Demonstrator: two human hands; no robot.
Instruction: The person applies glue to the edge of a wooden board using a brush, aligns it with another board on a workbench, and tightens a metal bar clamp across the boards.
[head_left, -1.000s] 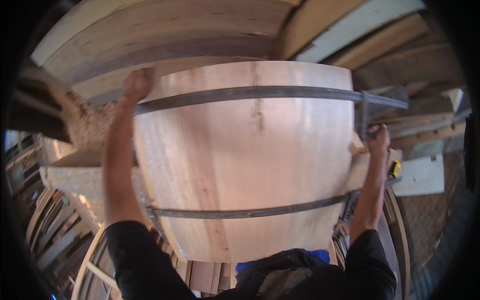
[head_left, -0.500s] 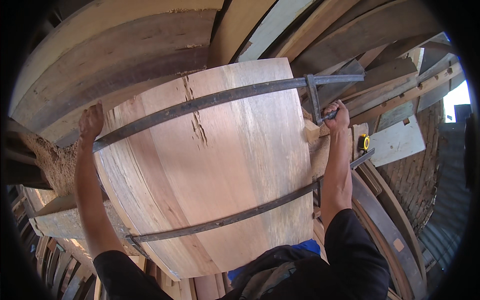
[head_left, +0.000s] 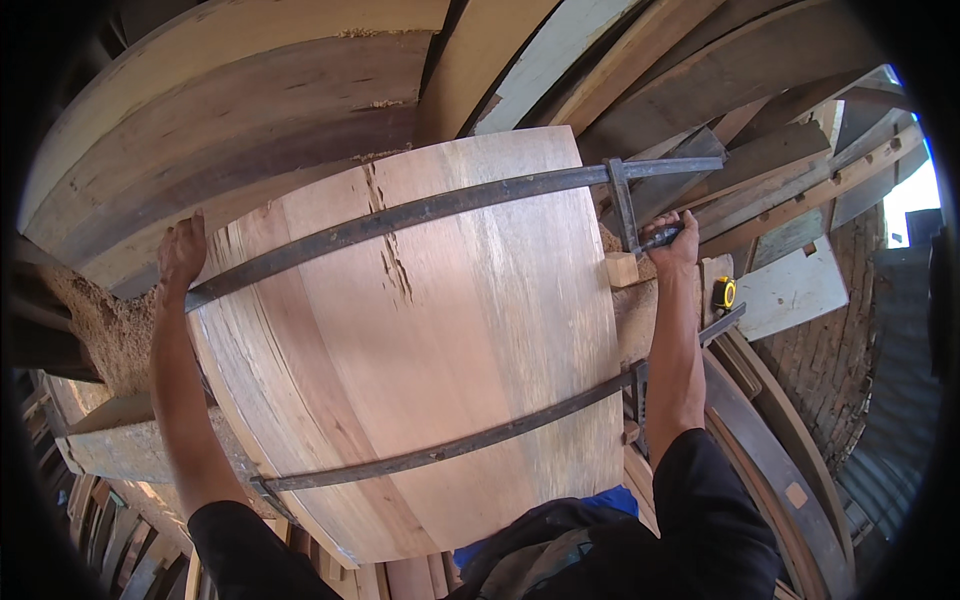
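Observation:
A wide panel of pale and reddish boards (head_left: 430,340) lies in front of me, with cracks in its upper part. Across its far side runs a dark metal bar clamp (head_left: 400,218); a second bar clamp (head_left: 450,446) crosses the near side. My right hand (head_left: 676,243) is closed round the screw handle of the far clamp, off the panel's right edge. Beside that handle, a small wood block (head_left: 621,269) sits against the panel edge. My left hand (head_left: 182,252) is at the panel's left edge by the far clamp's end, fingers stretched out; its palm side is hidden.
Long planks (head_left: 230,110) are stacked beyond the panel, and more boards lie at the far right. A yellow and black tape measure (head_left: 724,292) lies right of my right forearm. Sawdust (head_left: 118,335) is heaped at the left. Curved wood pieces (head_left: 780,470) stand at the lower right.
My right hand has shifted its grip on the far clamp's handle, its fingers turning around it. My left hand stays at the panel's left edge. The view has shifted slightly.

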